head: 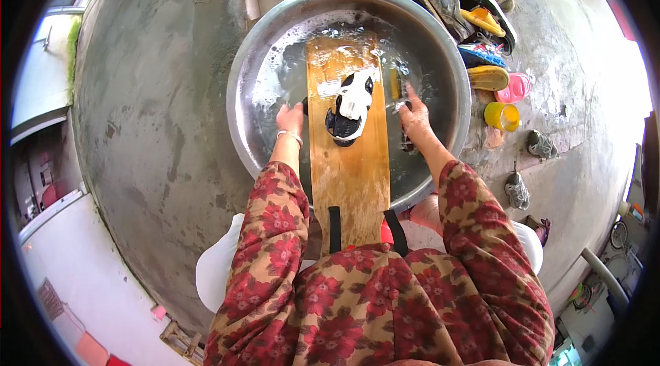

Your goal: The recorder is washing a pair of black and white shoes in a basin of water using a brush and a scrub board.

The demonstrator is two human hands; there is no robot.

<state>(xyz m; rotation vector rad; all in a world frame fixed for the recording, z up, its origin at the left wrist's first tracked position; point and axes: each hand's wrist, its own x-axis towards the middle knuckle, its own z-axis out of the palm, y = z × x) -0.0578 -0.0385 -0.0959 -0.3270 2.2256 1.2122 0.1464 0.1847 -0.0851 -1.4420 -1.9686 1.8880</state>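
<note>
A white-and-black sandal (356, 100) lies on a wooden board (350, 170), which slopes into a large metal basin (238, 108) of soapy water. My left hand (291, 118), with a bracelet at the wrist, is left of the board. Its fingertips are beside a small dark piece (305, 106) at the board's edge; whether it grips this is unclear. On the right, my right hand (414, 114) is at the water, thumb and fingers around a dark object (407, 142), partly hidden and too unclear to name. A yellow item (395, 83) shows in the water just beyond it.
Several worn shoes (438, 0) and a yellow slipper (488, 78) lie beyond the basin's right rim. Nearby are a pink plastic container (514, 88) and a yellow cup (501, 117). Two grey shoes (541, 144) rest farther right on the concrete floor (154, 108).
</note>
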